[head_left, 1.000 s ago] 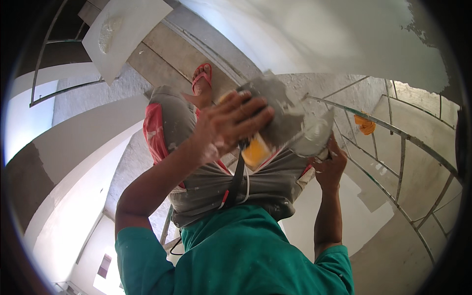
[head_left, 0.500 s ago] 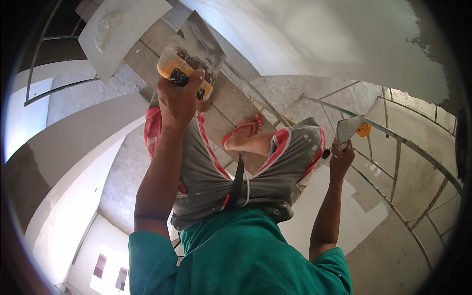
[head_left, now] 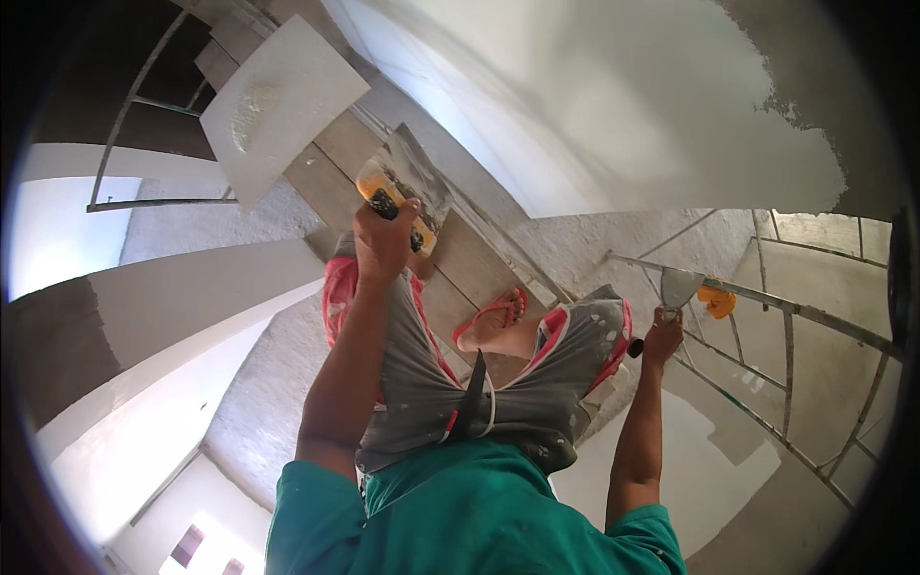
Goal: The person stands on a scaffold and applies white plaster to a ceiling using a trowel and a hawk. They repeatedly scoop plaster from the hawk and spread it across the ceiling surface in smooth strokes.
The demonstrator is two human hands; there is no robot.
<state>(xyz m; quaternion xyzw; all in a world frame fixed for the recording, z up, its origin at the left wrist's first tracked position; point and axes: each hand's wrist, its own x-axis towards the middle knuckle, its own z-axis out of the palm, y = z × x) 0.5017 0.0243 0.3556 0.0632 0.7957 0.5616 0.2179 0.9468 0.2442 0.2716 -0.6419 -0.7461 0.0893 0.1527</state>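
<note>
My left hand (head_left: 381,241) is closed around the yellow-and-black handle of a wide finishing trowel (head_left: 427,174), held over the planks ahead of my left knee. Its metal blade is smeared with whitish plaster. On the right, my right hand (head_left: 662,339) grips a putty knife (head_left: 679,287) with its broad blade pointing up and away. The knife's dark handle end sticks out beside my fingers. Beyond the trowel, at the far left, lies a pale square board (head_left: 311,81) with a patch of white plaster (head_left: 251,117) on it.
I am on wooden planks (head_left: 446,299), a red flip-flop on the visible foot. A metal scaffold frame (head_left: 824,323) stands at right, an orange bundle (head_left: 717,300) by its bar. Another metal frame (head_left: 121,144) is at left. Ahead rises a partly coated white wall (head_left: 632,115).
My view has turned, so the board, planks and wall sit lower and mostly farther right. Both hands keep their tools; the putty knife's blade now points more straight up.
</note>
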